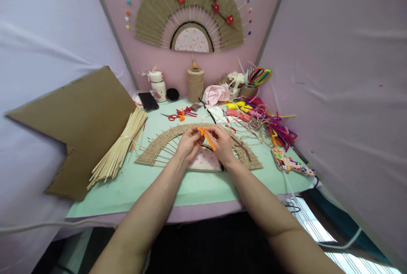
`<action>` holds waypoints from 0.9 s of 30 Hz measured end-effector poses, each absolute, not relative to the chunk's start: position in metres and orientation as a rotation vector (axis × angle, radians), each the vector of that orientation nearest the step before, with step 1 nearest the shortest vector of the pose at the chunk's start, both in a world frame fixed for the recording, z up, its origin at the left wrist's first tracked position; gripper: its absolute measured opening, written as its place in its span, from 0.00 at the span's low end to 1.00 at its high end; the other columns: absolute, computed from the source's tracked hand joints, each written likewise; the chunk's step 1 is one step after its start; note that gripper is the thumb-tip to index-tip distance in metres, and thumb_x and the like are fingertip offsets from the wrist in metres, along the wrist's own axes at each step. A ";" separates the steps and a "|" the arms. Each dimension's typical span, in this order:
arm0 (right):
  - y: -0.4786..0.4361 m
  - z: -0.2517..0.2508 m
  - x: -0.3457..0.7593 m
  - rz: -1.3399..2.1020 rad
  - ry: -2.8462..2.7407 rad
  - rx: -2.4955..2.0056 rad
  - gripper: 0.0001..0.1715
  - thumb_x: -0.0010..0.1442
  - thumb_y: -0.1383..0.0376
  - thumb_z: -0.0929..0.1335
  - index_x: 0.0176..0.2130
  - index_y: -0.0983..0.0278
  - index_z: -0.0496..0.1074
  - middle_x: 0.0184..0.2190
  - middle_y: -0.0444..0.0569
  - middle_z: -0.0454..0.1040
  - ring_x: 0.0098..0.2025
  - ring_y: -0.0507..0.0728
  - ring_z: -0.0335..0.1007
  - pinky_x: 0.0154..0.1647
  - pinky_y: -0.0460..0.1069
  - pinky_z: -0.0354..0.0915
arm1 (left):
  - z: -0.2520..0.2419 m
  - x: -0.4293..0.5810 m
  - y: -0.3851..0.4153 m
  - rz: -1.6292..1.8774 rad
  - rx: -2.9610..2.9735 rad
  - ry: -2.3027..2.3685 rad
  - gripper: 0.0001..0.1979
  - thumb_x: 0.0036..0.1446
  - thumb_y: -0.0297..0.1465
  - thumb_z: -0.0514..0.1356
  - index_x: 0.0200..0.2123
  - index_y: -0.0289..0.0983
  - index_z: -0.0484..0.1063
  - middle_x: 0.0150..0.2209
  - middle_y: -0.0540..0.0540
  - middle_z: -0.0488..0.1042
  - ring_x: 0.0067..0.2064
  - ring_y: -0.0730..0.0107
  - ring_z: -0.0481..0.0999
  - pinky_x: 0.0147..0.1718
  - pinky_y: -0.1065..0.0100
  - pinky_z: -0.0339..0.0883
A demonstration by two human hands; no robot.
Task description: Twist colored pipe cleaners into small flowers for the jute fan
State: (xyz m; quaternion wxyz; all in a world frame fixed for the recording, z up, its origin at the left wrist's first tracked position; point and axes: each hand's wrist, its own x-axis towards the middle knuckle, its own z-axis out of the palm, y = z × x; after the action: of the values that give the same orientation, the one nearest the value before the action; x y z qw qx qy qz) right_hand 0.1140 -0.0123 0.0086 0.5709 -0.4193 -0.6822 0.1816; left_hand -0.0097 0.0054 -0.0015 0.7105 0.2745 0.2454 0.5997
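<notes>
Between both hands is an orange pipe cleaner [209, 140], bent into a small looped shape at its upper end with a straight tail hanging down to the right. My left hand [190, 143] pinches the looped end from the left. From the right, my right hand [222, 142] closes its fingers on the same pipe cleaner. Both hands are held over a woven twine fan [152, 149] with thin stick ribs and a pink dotted half-circle [205, 160] at its base. Part of the fan is hidden behind the hands.
Red scissors [172, 117] and an orange twisted piece [181, 115] lie beyond the fan. A bundle of sticks [119, 146] and cardboard [79, 125] are at left. A twine spool [195, 85] stands at the back; coloured pipe cleaners [280, 127] and a glue gun [294, 165] are at right.
</notes>
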 end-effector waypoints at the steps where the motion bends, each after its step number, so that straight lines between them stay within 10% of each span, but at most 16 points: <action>1: -0.012 0.009 0.114 0.458 -1.583 -1.003 0.08 0.57 0.62 0.66 0.30 0.62 0.71 0.29 0.48 0.71 0.32 0.54 0.65 0.35 0.50 0.61 | -0.002 -0.010 0.005 1.333 0.599 0.547 0.12 0.40 0.21 0.67 0.28 0.34 0.68 0.28 0.51 0.72 0.31 0.78 0.72 0.35 0.74 0.65; 10: -0.001 0.006 0.123 1.076 -1.467 -1.035 0.11 0.53 0.58 0.67 0.30 0.65 0.71 0.27 0.44 0.72 0.29 0.52 0.65 0.32 0.47 0.61 | -0.002 -0.010 0.004 1.258 0.574 0.575 0.11 0.42 0.19 0.66 0.29 0.33 0.68 0.27 0.51 0.71 0.29 0.78 0.72 0.33 0.74 0.66; 18: -0.005 0.013 0.132 0.294 -1.980 -0.931 0.07 0.60 0.64 0.64 0.31 0.62 0.69 0.31 0.49 0.69 0.37 0.56 0.63 0.40 0.51 0.59 | 0.000 -0.031 0.009 0.996 0.639 0.615 0.12 0.41 0.18 0.67 0.30 0.33 0.70 0.27 0.48 0.73 0.28 0.77 0.73 0.30 0.73 0.67; 27: -0.003 0.014 0.140 0.491 -2.051 -0.842 0.07 0.61 0.64 0.64 0.32 0.62 0.69 0.31 0.48 0.70 0.37 0.55 0.64 0.40 0.51 0.61 | 0.003 -0.041 0.007 0.829 0.737 0.681 0.14 0.40 0.23 0.69 0.31 0.34 0.70 0.27 0.46 0.75 0.28 0.70 0.75 0.31 0.67 0.70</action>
State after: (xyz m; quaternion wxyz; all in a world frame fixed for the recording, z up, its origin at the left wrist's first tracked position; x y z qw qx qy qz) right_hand 0.1396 -0.0025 0.0139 0.4219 -0.3360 -0.8190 0.1960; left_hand -0.0409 0.0069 0.0031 0.7955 0.3430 0.3172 0.3859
